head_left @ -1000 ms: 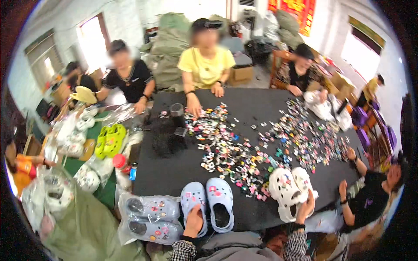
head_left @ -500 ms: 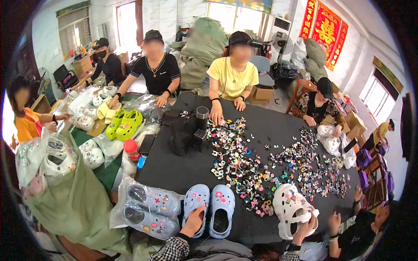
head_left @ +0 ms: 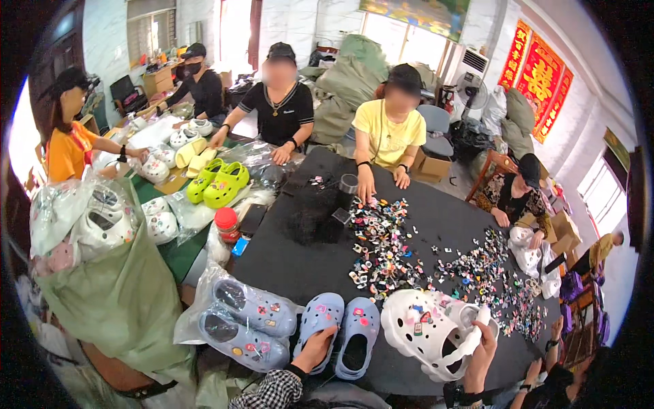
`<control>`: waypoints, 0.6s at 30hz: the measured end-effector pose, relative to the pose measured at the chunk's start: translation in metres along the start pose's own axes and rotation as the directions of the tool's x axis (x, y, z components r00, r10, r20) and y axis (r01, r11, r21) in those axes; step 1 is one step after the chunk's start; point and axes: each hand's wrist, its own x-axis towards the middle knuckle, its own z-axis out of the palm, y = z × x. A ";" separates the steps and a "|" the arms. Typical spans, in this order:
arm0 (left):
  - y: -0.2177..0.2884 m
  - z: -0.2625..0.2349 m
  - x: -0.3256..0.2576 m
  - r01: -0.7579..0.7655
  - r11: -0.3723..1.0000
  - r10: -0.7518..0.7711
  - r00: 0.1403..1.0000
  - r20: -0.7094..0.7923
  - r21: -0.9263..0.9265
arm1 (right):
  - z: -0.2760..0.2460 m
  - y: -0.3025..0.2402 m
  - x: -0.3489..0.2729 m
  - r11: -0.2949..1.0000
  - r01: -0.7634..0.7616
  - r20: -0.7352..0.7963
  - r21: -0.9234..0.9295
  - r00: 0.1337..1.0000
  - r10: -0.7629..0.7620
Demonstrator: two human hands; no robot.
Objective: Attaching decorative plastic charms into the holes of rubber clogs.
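Note:
My left hand [head_left: 317,347] is closed on the inner side of a light blue clog [head_left: 321,315] with small charms on its toe. Beside that clog lies its mate [head_left: 357,335], also light blue with charms. My right hand [head_left: 482,351] grips a white clog [head_left: 419,327] by its heel end, tilted above the table. Colourful charms dot its holed upper. Behind it shows more white footwear, perhaps a second clog, partly hidden. To the left of my left hand, a pair of light blue clogs [head_left: 252,344] lies in a clear plastic bag.
Heaps of small charms [head_left: 381,252] cover parts of the black table [head_left: 286,252]. Green clogs [head_left: 225,194], a red-lidded jar [head_left: 226,221] and a stuffed green sack [head_left: 116,293] stand left. Several co-workers sit around the table; one reaches into the charms. Another person's hands show at lower right.
The white clog has moved left and tilted in my right hand, showing more white footwear behind it. My left hand stays on the blue clog. The whole view has shifted and tilted.

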 end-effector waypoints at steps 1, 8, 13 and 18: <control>-0.002 -0.004 0.003 0.071 0.992 -0.075 0.997 -0.027 -0.108 | 0.015 -0.013 0.005 0.998 -0.031 0.030 0.046 0.999 0.030; -0.016 -0.015 0.012 0.057 0.998 -0.053 0.992 0.110 -0.028 | 0.094 -0.071 0.033 1.000 -0.022 0.390 0.007 0.921 0.017; -0.027 -0.024 0.008 -0.481 0.795 0.384 0.871 0.307 0.370 | 0.182 -0.120 0.041 0.980 -0.183 0.567 0.071 0.816 0.112; -0.056 -0.026 0.041 -0.059 0.993 0.037 0.978 0.204 0.101 | 0.296 -0.143 0.045 0.902 -0.431 0.752 0.012 0.599 0.276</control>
